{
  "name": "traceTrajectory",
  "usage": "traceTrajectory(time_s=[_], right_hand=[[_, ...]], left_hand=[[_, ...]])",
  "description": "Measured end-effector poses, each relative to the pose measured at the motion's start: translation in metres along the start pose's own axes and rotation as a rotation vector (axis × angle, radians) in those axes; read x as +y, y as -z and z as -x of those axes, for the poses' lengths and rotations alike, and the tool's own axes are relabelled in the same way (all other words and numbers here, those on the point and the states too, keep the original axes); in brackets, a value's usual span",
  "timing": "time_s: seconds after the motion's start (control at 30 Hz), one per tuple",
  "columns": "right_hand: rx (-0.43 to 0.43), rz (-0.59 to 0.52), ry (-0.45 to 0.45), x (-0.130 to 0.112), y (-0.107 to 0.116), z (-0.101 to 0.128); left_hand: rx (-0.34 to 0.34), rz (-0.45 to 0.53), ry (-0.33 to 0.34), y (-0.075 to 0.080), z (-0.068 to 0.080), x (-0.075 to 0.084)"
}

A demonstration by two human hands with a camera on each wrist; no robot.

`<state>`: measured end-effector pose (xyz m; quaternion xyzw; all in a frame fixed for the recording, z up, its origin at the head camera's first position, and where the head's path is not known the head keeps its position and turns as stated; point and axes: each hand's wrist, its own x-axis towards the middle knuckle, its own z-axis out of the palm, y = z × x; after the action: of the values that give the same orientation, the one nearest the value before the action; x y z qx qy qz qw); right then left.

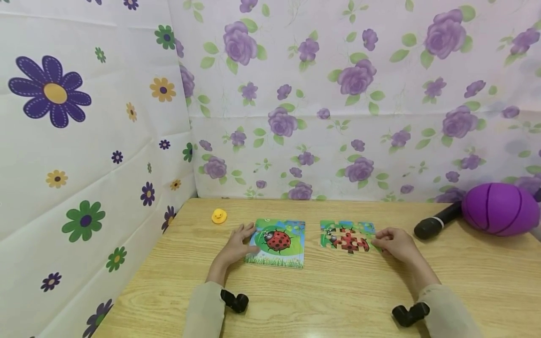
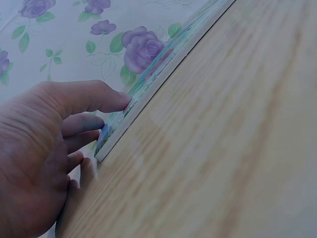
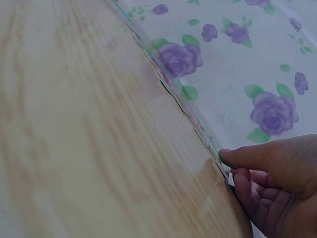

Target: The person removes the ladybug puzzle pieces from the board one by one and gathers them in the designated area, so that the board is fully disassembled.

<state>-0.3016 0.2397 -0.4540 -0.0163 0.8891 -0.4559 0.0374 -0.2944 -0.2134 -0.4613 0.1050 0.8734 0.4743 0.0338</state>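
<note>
A square ladybug picture board [image 1: 278, 258] lies flat on the wooden table. My left hand [image 1: 234, 246] rests at its left edge, fingers spread, the thumb [image 2: 116, 100] touching the top of the board near the edge. To the right lies a partly joined ladybug jigsaw puzzle [image 1: 350, 241], with gaps in its picture and an uneven lower edge. At its right side my right hand [image 1: 397, 244] pinches a small green puzzle piece [image 1: 375, 243] between thumb and fingers. Most of that piece is hidden by the fingertips.
A yellow toy duck [image 1: 219, 216] sits at the back left of the table [image 1: 321, 300]. At the right lie a black microphone [image 1: 435, 224] and a purple ball [image 1: 500, 209]. Flowered cloth walls [image 1: 253, 98] stand behind and at the left.
</note>
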Motion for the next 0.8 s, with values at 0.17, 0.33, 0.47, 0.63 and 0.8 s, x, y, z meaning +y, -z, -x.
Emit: traceTrajectory(time_s=[0.17, 0.33, 0.47, 0.63, 0.8], right_hand=[[0.002, -0.012, 0.003, -0.001, 0.001, 0.0], [0.063, 0.064, 0.078, -0.01, -0.011, 0.002], [0.084, 0.095, 0.169, -0.034, -0.036, 0.003], [-0.032, -0.001, 0.243, -0.065, -0.074, 0.002], [-0.132, -0.034, 0.286, -0.089, -0.113, -0.001]], left_hand=[[0.009, 0.006, 0.007, -0.001, 0.0, -0.001], [0.008, 0.001, 0.012, -0.001, 0.001, 0.001], [-0.002, -0.008, -0.001, 0.001, 0.001, 0.003], [-0.004, -0.007, 0.009, 0.0, 0.001, 0.003], [-0.003, 0.0, 0.01, -0.001, 0.002, 0.003]])
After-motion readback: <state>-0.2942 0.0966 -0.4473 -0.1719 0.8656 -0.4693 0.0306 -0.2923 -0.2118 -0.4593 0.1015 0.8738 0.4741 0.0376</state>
